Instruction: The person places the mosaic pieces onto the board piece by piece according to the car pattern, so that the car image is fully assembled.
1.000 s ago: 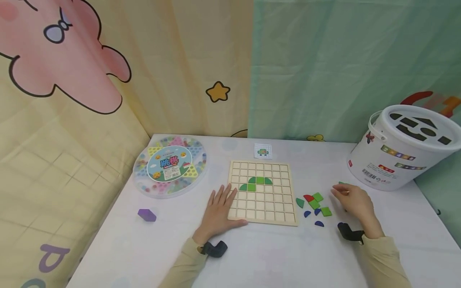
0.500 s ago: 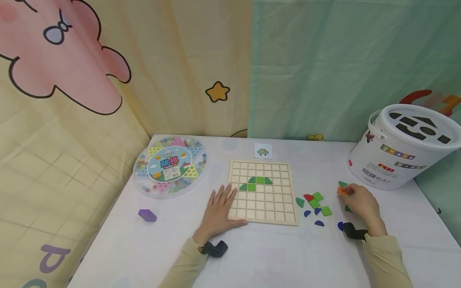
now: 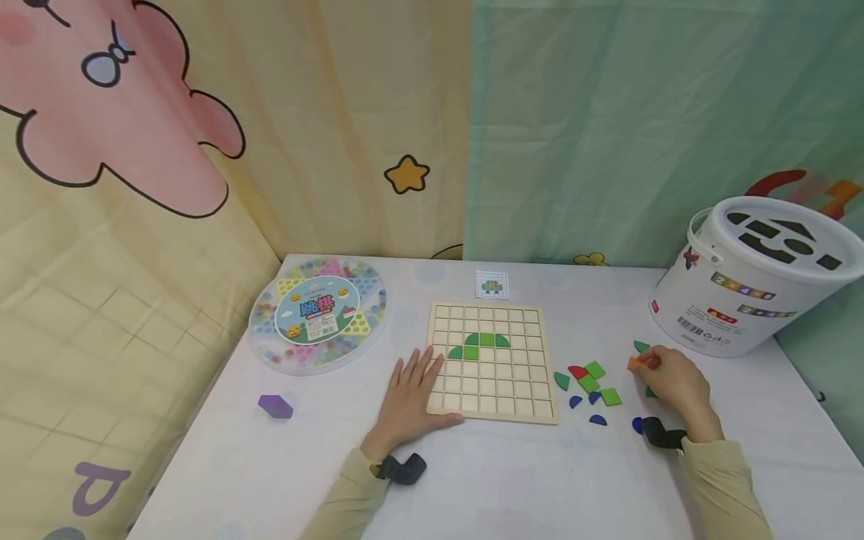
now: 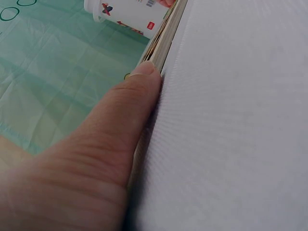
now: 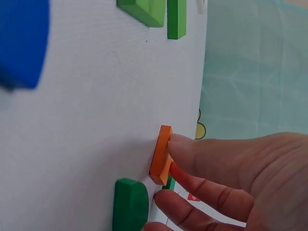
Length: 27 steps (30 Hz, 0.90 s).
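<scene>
My left hand (image 3: 408, 397) lies spread at the left front corner of a wooden grid board (image 3: 496, 390). In the left wrist view its thumb (image 4: 130, 103) rests along the board's edge. Green squares and curved green pieces (image 3: 487, 340) sit in two rows of the board's cells. Right of the board, my right hand (image 3: 675, 381) pinches an orange block (image 5: 161, 154) between thumb and fingers, close over the table. Dark green pieces (image 5: 131, 204) lie beside that hand, and a blue piece (image 3: 637, 425) is near its wrist.
Loose green squares (image 3: 595, 369), a red piece (image 3: 577, 371) and blue half-rounds (image 3: 598, 420) lie between board and right hand. A pattern card (image 3: 492, 285) is behind the board. A white bucket (image 3: 729, 300) stands back right, a round game box (image 3: 317, 315) back left, a purple block (image 3: 275, 406) in front of it.
My right hand has taken hold of the orange block and shifted it slightly to the left. The left hand has stayed on the board.
</scene>
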Tool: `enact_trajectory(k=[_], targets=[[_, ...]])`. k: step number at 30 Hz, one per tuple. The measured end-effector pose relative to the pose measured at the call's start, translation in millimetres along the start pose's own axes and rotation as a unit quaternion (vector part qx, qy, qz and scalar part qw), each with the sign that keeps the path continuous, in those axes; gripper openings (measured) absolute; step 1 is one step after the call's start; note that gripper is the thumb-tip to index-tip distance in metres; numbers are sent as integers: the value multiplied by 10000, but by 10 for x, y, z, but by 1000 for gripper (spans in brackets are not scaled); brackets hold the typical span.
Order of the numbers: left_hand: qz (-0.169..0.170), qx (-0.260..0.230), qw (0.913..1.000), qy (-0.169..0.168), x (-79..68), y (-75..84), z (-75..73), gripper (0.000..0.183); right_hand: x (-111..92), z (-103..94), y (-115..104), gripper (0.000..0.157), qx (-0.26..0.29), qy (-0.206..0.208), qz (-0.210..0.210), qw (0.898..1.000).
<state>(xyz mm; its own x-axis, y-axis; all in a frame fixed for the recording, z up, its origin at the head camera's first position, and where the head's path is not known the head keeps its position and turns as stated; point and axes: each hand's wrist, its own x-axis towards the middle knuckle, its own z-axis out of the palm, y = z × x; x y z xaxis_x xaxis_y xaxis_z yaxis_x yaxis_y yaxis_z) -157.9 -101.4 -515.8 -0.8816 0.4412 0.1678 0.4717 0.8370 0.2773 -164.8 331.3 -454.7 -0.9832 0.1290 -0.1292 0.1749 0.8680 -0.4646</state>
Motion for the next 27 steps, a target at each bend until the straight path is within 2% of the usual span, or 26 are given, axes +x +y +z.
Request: enact_trajectory(k=[5,16,27], targets=[[30,12,10000,39,10,9,4,103,-4,-17,11,35,41,-166,64,9998],[-12,-77,10000,-20,-2,-1,5,103,5,29,16,33,30,-74,88,9999],[-21,-58,10000,5,6,-14,29,103,-55,78,-38,24,13,388,-221,9990]])
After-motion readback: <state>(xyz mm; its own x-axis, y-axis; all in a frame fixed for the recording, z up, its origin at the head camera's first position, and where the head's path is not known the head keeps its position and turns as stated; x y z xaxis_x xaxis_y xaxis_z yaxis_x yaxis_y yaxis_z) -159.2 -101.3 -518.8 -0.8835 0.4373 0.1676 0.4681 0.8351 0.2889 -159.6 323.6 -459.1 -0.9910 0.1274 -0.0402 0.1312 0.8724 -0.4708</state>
